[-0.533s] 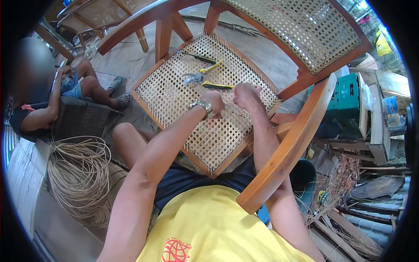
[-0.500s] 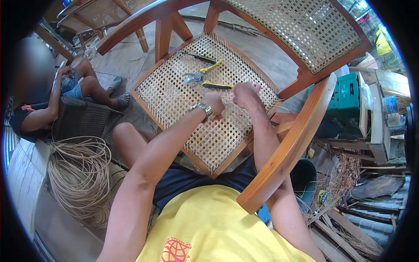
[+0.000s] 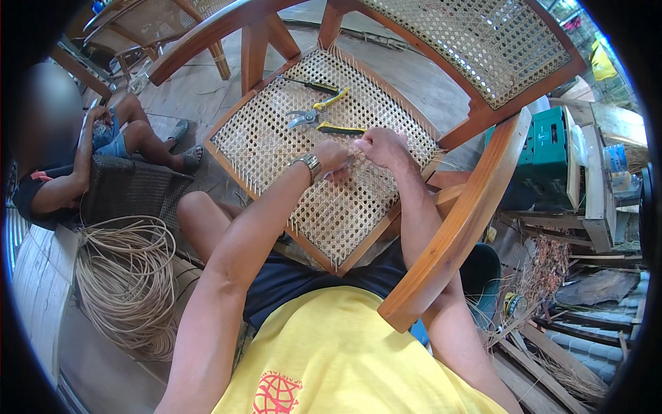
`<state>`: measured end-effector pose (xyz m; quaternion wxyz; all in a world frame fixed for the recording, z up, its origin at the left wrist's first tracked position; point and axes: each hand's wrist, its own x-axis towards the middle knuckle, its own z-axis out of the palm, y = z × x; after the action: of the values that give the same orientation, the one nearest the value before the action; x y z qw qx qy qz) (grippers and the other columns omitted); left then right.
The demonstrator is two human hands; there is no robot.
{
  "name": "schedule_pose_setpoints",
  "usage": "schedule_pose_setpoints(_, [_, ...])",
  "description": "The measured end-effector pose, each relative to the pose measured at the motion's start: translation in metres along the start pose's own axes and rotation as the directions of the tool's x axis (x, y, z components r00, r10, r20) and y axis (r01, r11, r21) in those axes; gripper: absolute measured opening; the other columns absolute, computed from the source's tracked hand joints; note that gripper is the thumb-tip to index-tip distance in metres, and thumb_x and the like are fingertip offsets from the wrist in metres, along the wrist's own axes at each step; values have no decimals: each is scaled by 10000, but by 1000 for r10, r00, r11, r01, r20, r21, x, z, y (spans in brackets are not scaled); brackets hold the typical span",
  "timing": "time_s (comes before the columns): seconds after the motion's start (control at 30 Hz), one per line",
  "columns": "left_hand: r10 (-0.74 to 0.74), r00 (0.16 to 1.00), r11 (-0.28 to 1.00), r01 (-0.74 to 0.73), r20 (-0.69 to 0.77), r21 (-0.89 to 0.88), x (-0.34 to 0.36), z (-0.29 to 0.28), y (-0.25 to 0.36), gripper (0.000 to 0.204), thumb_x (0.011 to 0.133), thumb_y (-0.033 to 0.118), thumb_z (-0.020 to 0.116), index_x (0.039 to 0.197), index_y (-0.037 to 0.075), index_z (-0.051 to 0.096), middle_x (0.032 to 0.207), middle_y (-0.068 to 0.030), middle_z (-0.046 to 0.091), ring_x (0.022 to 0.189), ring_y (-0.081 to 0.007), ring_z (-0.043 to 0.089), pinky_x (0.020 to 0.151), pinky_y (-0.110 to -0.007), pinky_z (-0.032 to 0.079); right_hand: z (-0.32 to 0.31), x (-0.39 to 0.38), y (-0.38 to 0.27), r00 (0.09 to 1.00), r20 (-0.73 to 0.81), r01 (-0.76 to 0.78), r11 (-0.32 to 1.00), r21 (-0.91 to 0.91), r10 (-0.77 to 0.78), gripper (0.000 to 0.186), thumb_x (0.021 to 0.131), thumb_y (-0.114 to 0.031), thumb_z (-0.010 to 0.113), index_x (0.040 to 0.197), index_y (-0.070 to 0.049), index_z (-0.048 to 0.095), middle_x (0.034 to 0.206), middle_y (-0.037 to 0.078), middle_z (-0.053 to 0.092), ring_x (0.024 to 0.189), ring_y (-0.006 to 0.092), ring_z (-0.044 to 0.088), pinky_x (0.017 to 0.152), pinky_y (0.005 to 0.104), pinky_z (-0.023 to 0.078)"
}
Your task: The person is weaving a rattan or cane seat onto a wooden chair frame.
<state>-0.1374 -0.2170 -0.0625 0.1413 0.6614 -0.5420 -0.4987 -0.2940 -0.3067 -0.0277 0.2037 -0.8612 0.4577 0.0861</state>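
Observation:
Both of my hands are over the woven cane seat (image 3: 269, 162) of a wooden armchair. My left hand (image 3: 332, 160), with a metal watch (image 3: 310, 164) on its wrist, is closed, its fingertips curled near the weave. Close by on its right, my right hand (image 3: 385, 147) is closed in a pinch. Whatever thin thing their fingers hold is too small to make out. Just beyond them on the seat lie pruning shears (image 3: 323, 116) with yellow and black handles. A thin tool with a dark and yellow handle (image 3: 321, 87) rests farther back.
The chair's wooden armrest (image 3: 458, 228) crosses above my right forearm. A coil of cane (image 3: 127, 283) lies at left, near a seated person (image 3: 69, 159). At right are a green crate (image 3: 541, 148), a dark bucket (image 3: 480, 276) and scrap wood (image 3: 545, 366). Loose cane ends stick up along the seat frame.
My hands have shifted slightly left, and my left hand has turned and come up a little toward the right one. The tools rest in the same places on the seat.

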Motion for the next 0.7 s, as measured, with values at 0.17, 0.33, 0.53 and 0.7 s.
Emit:
schedule_pose_setpoints(0.17, [-178, 984, 876, 153, -13, -457, 3, -3, -8, 480, 986, 287, 330, 833, -23, 662, 744, -168, 705, 497, -167, 603, 412, -327, 455, 11, 5, 2, 998, -57, 10, 999, 47, -7, 305, 920, -439, 637, 893, -158, 751, 947, 87, 740, 950, 286, 693, 934, 570, 415])
schedule_pose_setpoints(0.33, [-42, 984, 981, 7, -176, -194, 24, 8, -28, 581, 1022, 408, 325, 819, -12, 671, 722, -153, 706, 531, -178, 623, 434, -329, 459, 14, -1, 1, 996, -61, 62, 998, 23, -61, 222, 887, -362, 684, 878, -145, 732, 924, 77, 724, 931, 288, 689, 844, 476, 481])
schedule_pose_setpoints(0.53, [-54, 975, 987, 86, -216, 137, 26, 11, -22, 618, 960, 600, 542, 789, 22, 679, 658, -134, 687, 622, -213, 684, 532, -363, 519, 14, -5, 1, 984, -76, 169, 984, 63, -164, 83, 843, -212, 697, 910, -174, 728, 949, 44, 734, 979, 285, 688, 882, 533, 436])
schedule_pose_setpoints(0.7, [-2, 961, 884, 132, -278, 449, -23, 5, -2, 538, 929, 579, 625, 892, 48, 709, 756, -165, 692, 704, -294, 687, 671, -418, 549, 15, -14, 2, 976, -78, 211, 974, 78, -205, 68, 868, -138, 657, 884, -174, 712, 914, 53, 705, 935, 266, 670, 909, 511, 426])
